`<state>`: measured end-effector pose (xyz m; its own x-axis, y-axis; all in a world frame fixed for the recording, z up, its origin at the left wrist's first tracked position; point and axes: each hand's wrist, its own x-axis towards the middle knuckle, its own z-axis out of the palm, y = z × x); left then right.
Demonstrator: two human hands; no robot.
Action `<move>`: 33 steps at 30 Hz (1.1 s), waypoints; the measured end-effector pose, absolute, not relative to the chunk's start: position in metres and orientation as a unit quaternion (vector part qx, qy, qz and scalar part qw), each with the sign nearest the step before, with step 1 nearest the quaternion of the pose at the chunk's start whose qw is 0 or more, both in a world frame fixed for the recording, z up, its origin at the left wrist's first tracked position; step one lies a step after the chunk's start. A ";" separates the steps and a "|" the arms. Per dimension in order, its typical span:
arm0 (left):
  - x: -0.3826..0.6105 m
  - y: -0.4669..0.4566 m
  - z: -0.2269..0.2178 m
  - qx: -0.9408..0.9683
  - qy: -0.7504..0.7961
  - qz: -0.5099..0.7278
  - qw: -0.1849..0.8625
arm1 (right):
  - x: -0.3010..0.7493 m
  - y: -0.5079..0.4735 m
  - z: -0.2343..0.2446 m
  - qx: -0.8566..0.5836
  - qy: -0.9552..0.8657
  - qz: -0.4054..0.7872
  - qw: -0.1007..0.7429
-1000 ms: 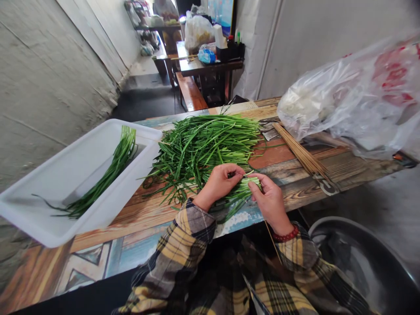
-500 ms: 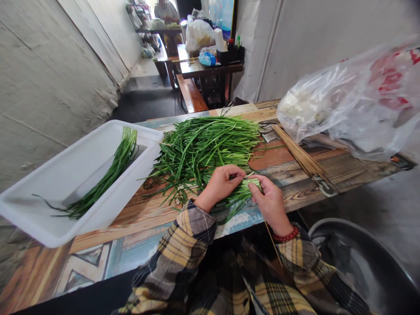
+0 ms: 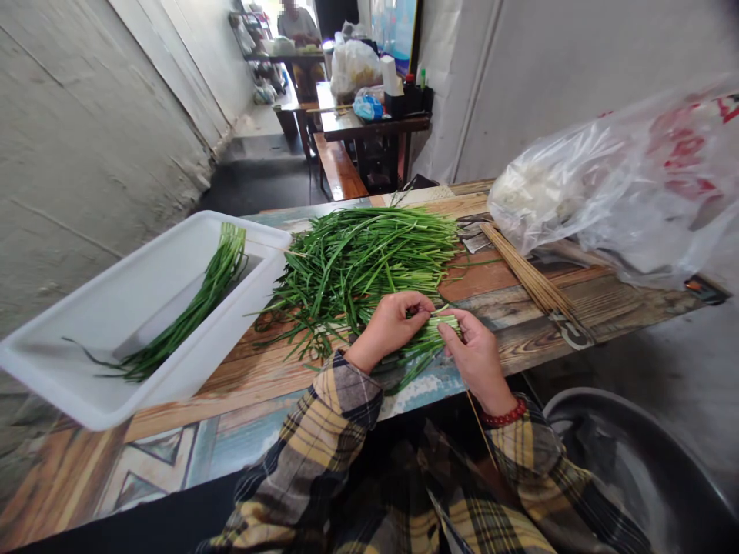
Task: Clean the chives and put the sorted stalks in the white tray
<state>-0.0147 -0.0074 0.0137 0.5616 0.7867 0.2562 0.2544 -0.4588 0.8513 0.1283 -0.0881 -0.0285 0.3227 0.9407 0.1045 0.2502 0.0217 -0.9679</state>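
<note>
My right hand (image 3: 476, 354) is closed around the pale stem ends of a small bunch of garlic chives (image 3: 428, 350), whose green leaves trail down left over the table edge. A thin stick (image 3: 480, 427), like a bamboo skewer, juts out below this hand; its upper part is hidden. Pinched at the top of the bunch, my left hand (image 3: 398, 319) has its fingertips on what looks like a single chive stalk (image 3: 442, 309). Just beyond both hands lies a big heap of garlic chives (image 3: 369, 246), stem ends pointing right.
On the left, a white plastic tub (image 3: 75, 323) holds a bunch of chives (image 3: 202, 315). Bamboo skewers (image 3: 528, 273) lie to the right, beside a clear plastic bag (image 3: 612, 200). A grey basin (image 3: 652, 462) stands below right. Another person (image 3: 297, 27) is at a far table.
A pale stalk end now shows between my fingertips, above the bunch. Both hands stay almost in place; the view has shifted slightly.
</note>
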 end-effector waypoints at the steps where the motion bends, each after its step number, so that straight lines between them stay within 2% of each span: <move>1: -0.015 -0.007 0.014 0.785 0.332 0.332 0.404 | 0.128 -0.088 -0.029 -0.618 -0.481 0.327 0.529; 5: -0.015 -0.008 0.014 0.781 0.325 0.333 0.416 | 0.128 -0.088 -0.029 -0.614 -0.480 0.335 0.530; 11: -0.015 -0.007 0.013 0.775 0.330 0.323 0.432 | 0.124 -0.089 -0.025 -0.572 -0.452 0.354 0.586; 21: -0.016 -0.006 0.012 0.771 0.317 0.312 0.457 | 0.125 -0.089 -0.028 -0.583 -0.468 0.345 0.567; 33: -0.020 -0.004 0.014 0.810 0.294 0.296 0.413 | 0.123 -0.087 -0.034 -0.557 -0.444 0.363 0.601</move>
<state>-0.0195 -0.0038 0.0135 0.6529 0.7195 0.2369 0.2317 -0.4874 0.8419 0.1234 -0.0865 -0.0338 0.3424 0.9308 0.1279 0.0579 0.1150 -0.9917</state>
